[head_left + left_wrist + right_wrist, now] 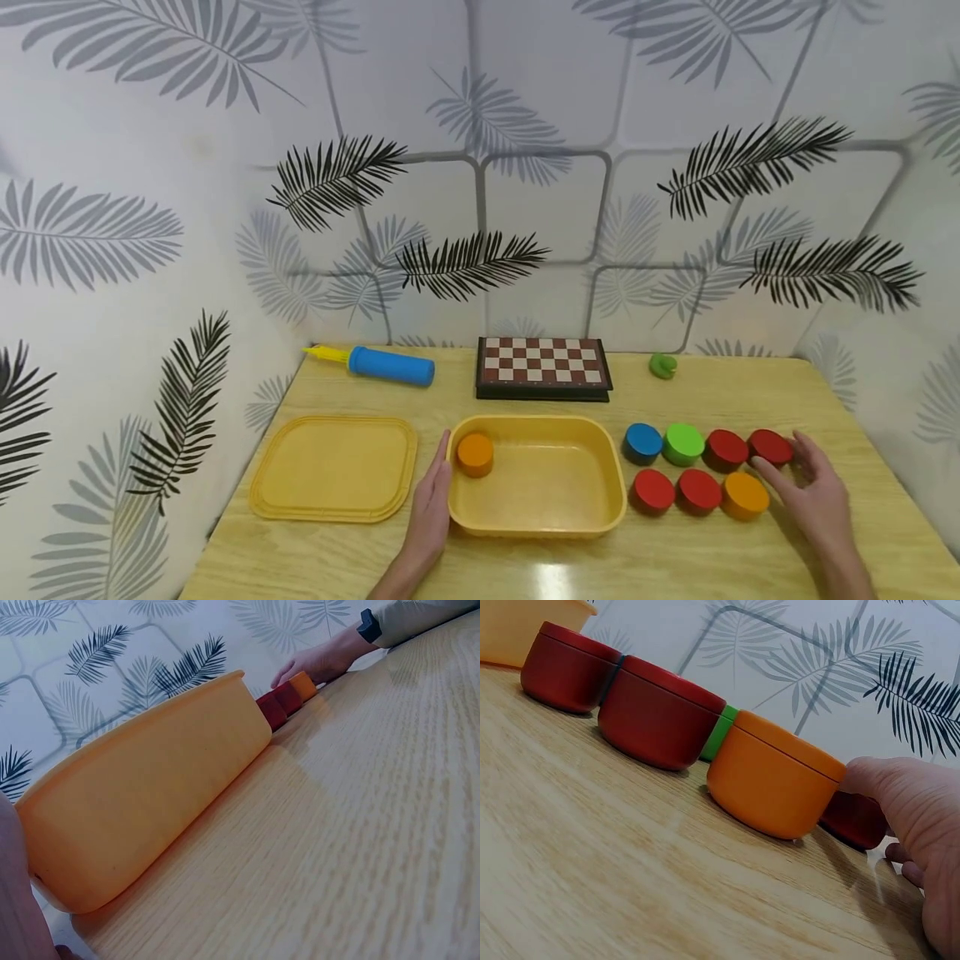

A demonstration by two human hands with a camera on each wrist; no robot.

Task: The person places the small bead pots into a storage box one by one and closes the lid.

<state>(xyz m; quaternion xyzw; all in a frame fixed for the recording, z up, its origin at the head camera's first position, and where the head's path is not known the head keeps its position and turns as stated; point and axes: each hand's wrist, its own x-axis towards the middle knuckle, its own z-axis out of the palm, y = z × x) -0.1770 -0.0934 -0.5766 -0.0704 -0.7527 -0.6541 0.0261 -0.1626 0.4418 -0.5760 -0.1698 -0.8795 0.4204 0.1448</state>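
A yellow plastic box (537, 530) stands on the table with one orange round lidded jar (476, 455) in its back left corner. My left hand (429, 508) rests along the box's left wall, fingers straight; in the left wrist view only its edge shows. To the right of the box stand two rows of jars. My right hand (817, 496) has thumb and fingers around the dark red jar (770, 448) at the back row's right end. The thumb passes close by another orange jar (772, 776) in the front row. The fingertips are partly hidden.
Blue (642, 443), green (683, 444) and several red jars (699, 491) stand close together. A yellow lid (333, 467) lies left of the box. Along the back are a blue pump (392, 365), a chessboard (543, 364) and a small green object (663, 366), before a patterned wall.
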